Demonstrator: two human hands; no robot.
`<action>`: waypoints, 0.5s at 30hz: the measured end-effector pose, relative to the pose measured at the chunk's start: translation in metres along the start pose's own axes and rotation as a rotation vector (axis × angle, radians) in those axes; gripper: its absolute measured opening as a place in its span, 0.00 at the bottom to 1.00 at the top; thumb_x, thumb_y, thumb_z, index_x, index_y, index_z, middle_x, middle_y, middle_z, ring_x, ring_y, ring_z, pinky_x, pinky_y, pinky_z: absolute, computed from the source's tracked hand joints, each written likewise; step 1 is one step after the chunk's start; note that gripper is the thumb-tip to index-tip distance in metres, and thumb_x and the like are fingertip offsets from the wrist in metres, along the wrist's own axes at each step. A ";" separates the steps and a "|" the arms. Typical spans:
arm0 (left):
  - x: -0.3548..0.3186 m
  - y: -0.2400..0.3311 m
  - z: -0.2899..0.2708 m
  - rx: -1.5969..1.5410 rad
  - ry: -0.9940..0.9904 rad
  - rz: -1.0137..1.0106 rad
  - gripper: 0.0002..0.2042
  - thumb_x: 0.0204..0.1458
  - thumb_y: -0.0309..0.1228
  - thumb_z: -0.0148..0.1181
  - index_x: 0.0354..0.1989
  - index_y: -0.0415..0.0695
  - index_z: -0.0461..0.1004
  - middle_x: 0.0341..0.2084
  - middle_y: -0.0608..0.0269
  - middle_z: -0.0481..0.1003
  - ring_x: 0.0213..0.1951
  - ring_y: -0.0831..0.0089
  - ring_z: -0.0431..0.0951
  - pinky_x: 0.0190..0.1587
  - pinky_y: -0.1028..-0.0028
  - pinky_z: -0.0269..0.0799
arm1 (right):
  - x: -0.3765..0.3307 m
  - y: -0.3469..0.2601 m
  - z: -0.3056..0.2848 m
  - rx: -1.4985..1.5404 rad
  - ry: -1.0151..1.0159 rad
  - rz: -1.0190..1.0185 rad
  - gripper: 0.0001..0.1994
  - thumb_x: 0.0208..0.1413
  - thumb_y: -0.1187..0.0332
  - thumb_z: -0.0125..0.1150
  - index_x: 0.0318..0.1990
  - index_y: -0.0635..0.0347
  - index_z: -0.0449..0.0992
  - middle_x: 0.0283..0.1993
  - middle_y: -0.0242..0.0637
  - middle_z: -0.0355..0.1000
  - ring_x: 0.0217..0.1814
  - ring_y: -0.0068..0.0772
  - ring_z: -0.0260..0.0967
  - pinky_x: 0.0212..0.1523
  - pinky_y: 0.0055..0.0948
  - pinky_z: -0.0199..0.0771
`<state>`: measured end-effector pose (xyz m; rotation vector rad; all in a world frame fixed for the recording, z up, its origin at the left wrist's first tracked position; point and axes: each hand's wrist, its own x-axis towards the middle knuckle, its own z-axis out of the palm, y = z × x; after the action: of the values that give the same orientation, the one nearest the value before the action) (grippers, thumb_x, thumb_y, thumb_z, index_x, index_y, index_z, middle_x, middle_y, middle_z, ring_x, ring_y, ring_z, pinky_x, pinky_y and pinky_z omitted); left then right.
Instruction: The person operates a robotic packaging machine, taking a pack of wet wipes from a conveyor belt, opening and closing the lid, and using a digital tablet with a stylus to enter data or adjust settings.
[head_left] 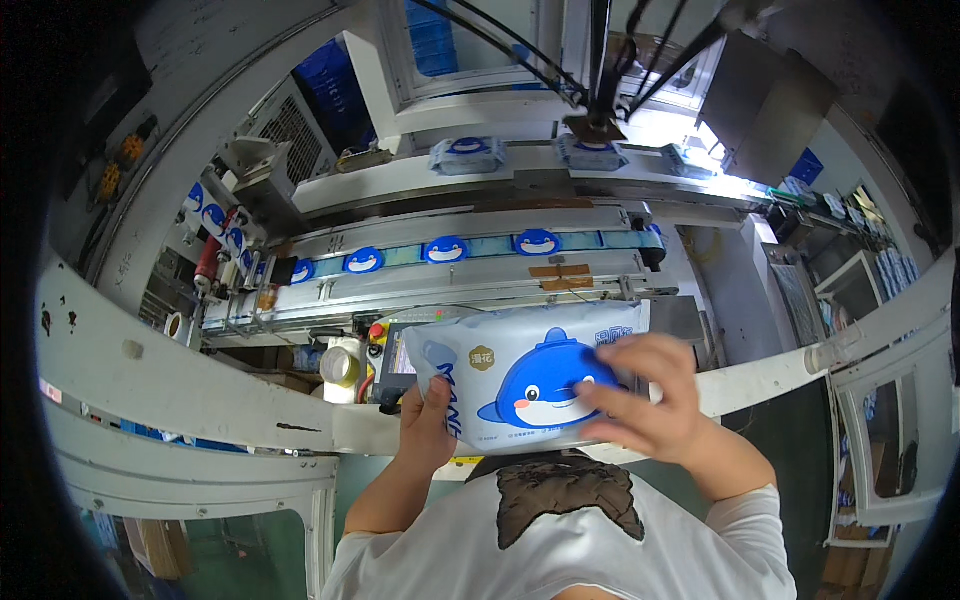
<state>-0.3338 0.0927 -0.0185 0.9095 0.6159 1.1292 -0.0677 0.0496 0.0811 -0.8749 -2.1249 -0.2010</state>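
Observation:
A pale blue-grey pack of wet wipes (500, 345) is held up in front of my chest, with a big blue whale-shaped lid (545, 385) on its face. My left hand (426, 428) grips the pack's lower left end, thumb on the front and the other fingers hidden behind. Across the pack's right side, my right hand (655, 400) has its fingers spread, with fingertips over the edge of the whale; whether they press on it or hover is hard to tell. Beyond the pack, several blue whale pieces (446, 249) lie in a row on a narrow belt (492, 245).
On the far conveyor (380, 180) sit wipes packs (468, 155), with a dark picker head (595, 130) over one. Behind my pack are a control panel (398, 355) with a red button (377, 331) and a roll of tape (340, 367). A white machine frame (230, 400) curves around me.

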 end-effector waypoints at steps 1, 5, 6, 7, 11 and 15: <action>0.001 0.001 0.003 -0.016 -0.017 -0.013 0.22 0.59 0.42 0.45 0.55 0.39 0.60 0.48 0.56 0.70 0.47 0.66 0.73 0.47 0.65 0.72 | 0.001 -0.002 0.005 -0.019 -0.024 -0.047 0.19 0.38 0.58 0.67 0.40 0.55 0.77 0.48 0.41 0.68 0.47 0.39 0.65 0.45 0.34 0.69; -0.002 0.006 0.006 0.010 -0.064 -0.031 0.22 0.59 0.42 0.45 0.55 0.39 0.59 0.48 0.56 0.69 0.49 0.65 0.72 0.49 0.64 0.71 | 0.005 -0.007 0.012 -0.183 -0.038 -0.188 0.19 0.40 0.59 0.65 0.41 0.58 0.76 0.47 0.41 0.69 0.43 0.38 0.68 0.39 0.31 0.75; -0.004 0.007 0.005 0.039 -0.072 -0.030 0.22 0.60 0.42 0.44 0.55 0.39 0.59 0.49 0.56 0.69 0.49 0.64 0.72 0.49 0.64 0.71 | 0.008 -0.008 0.010 -0.185 -0.043 -0.190 0.18 0.41 0.60 0.64 0.41 0.58 0.76 0.45 0.40 0.70 0.41 0.37 0.69 0.37 0.30 0.75; -0.004 0.007 0.005 0.025 -0.079 -0.031 0.21 0.60 0.41 0.43 0.55 0.39 0.60 0.48 0.56 0.70 0.48 0.65 0.72 0.49 0.65 0.71 | 0.013 -0.010 0.006 -0.186 -0.049 -0.192 0.17 0.42 0.61 0.63 0.40 0.59 0.76 0.44 0.40 0.71 0.39 0.37 0.69 0.36 0.29 0.75; -0.005 0.018 0.008 0.236 -0.087 -0.104 0.20 0.61 0.41 0.39 0.54 0.38 0.61 0.44 0.56 0.72 0.45 0.67 0.74 0.46 0.69 0.72 | 0.039 0.007 -0.009 0.096 -0.067 0.096 0.12 0.52 0.61 0.55 0.34 0.62 0.77 0.25 0.37 0.71 0.26 0.30 0.68 0.27 0.27 0.70; -0.009 0.023 0.021 0.259 -0.050 -0.131 0.21 0.63 0.41 0.33 0.50 0.37 0.66 0.40 0.57 0.75 0.41 0.71 0.76 0.42 0.73 0.73 | 0.070 0.014 -0.026 0.529 -0.266 0.702 0.19 0.59 0.57 0.51 0.28 0.67 0.74 0.18 0.37 0.65 0.21 0.22 0.59 0.23 0.24 0.61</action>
<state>-0.3312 0.0819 0.0115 1.0982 0.7813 0.9193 -0.0721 0.0852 0.1478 -1.2894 -1.8206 0.8347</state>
